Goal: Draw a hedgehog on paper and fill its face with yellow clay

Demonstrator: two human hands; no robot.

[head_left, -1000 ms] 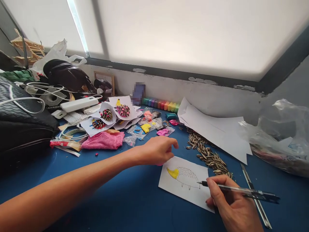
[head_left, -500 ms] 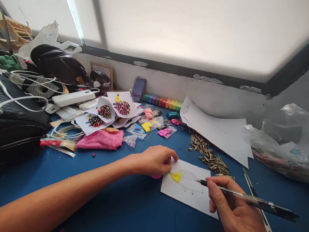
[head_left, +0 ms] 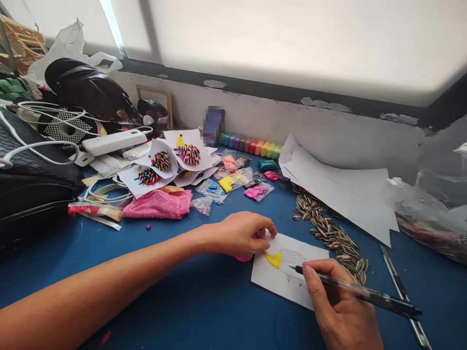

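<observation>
My right hand (head_left: 343,301) grips a black pen (head_left: 361,290), its tip at the body of an animal drawing on a small white paper card (head_left: 270,287). The drawing has a yellow clay head (head_left: 274,259), rows of short marks on its back and short legs. At the card's upper left corner, my left hand (head_left: 244,234) is curled, thumb and forefinger pressing the card down. Something pink (head_left: 244,258) shows partly beneath my left hand; the rest of it is hidden.
Striped sunflower seeds (head_left: 337,238) lie beyond the card, beside large white sheets (head_left: 339,194). A utility knife (head_left: 404,296) lies at right. Clay packets (head_left: 226,183), a pink cloth (head_left: 156,204) and finished seed hedgehogs (head_left: 188,154) sit farther back. A black bag (head_left: 32,180) stands at left.
The pen tip has moved left and lower across the drawn body, and my right hand has come closer to the card. My left hand keeps its hold. The whole view has shifted slightly.
</observation>
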